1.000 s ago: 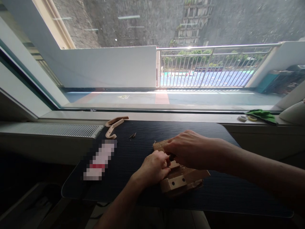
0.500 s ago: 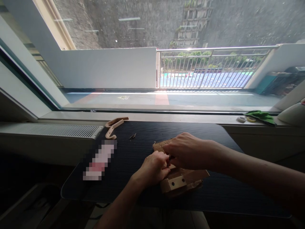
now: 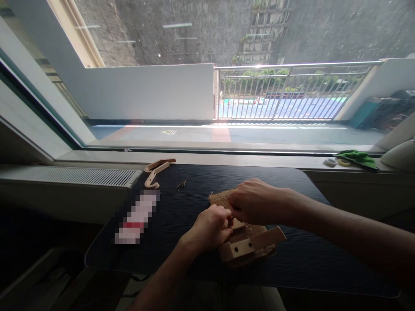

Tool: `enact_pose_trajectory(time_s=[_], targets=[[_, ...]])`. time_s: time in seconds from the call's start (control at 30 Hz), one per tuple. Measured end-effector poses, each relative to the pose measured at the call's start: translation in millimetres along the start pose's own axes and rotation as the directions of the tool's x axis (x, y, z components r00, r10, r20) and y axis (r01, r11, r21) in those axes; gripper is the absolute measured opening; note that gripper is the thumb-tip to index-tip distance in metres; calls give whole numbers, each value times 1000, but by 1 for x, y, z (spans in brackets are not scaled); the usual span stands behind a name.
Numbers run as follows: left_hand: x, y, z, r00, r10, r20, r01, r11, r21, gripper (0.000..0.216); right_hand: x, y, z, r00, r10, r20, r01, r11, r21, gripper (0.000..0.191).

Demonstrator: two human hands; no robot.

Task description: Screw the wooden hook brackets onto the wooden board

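A light wooden board assembly (image 3: 246,245) with holes in its end block lies on the dark table (image 3: 175,207). My left hand (image 3: 210,228) is curled against the board's left edge, fingers closed on it. My right hand (image 3: 254,201) reaches over the top of the board with fingers pinched together on something small that I cannot make out. The two hands touch above the board's middle.
Two curved wooden hooks (image 3: 154,171) lie at the table's far left corner, with a few small dark screws (image 3: 181,184) beside them. A blurred white and red object (image 3: 136,217) lies on the left. A green cloth (image 3: 356,157) and tape rolls (image 3: 337,161) sit on the sill.
My right hand has shifted slightly up and back over the board. The left hand and the board stay nearly where they were.
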State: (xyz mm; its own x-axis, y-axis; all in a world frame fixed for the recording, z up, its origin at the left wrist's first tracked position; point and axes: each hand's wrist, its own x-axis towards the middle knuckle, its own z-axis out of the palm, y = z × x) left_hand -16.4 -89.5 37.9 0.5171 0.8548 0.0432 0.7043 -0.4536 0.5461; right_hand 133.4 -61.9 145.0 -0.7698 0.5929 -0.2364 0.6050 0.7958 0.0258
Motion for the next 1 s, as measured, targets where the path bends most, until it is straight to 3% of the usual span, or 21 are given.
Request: enact_pose_trajectory(time_s=[0.07, 0.23, 0.33, 0.47, 0.73, 0.83, 1.0], targets=[[0, 1, 0, 1000, -8, -5, 8, 1000, -5, 5, 0, -5, -6, 1000, -19, 20, 19, 1000, 8, 6], [-1, 2, -2, 1000, -23, 15, 23, 999, -27, 10, 5, -14, -13, 993, -21, 112, 23, 1000, -21, 12], [-1, 2, -3, 1000, -27, 15, 27, 999, -35, 15, 9, -10, -4, 995, -74, 71, 73, 997, 5, 9], [-2, 3, -3, 1000, -30, -3, 29, 998, -52, 4, 9, -2, 6, 997, -72, -6, 72, 997, 33, 8], [-1, 1, -1, 1000, -13, 8, 14, 999, -44, 4, -2, -9, -8, 997, -50, 64, 47, 998, 51, 16], [-1, -1, 1, 1000, -18, 2, 18, 999, -39, 6, -1, -7, -4, 997, -82, 12, 80, 992, 95, 8], [-2, -2, 4, 999, -42, -11, 41, 996, -79, 19, -10, 19, 7, 995, 55, -88, -37, 980, 195, 30]])
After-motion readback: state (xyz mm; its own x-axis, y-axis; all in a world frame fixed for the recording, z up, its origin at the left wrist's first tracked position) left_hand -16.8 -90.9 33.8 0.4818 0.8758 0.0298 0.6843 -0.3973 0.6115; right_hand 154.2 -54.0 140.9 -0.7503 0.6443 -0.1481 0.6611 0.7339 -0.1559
